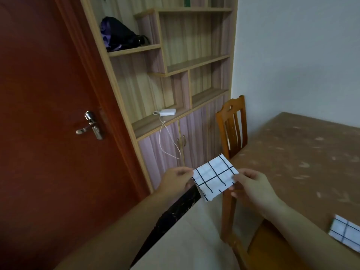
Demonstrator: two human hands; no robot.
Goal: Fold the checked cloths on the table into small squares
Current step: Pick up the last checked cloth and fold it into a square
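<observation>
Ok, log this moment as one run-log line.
left hand: pinches checked cloth | right hand: pinches same cloth, held in air | second folded cloth: on table

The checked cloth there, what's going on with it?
A person holds a partly folded checked cloth in the air with both hands, the left hand pinching its left edge and the right hand its right edge. A second checked cloth, already folded, lies on the table.

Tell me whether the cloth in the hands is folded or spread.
Folded: the checked cloth is a small layered rectangle, pinched by the left hand and right hand.
</observation>
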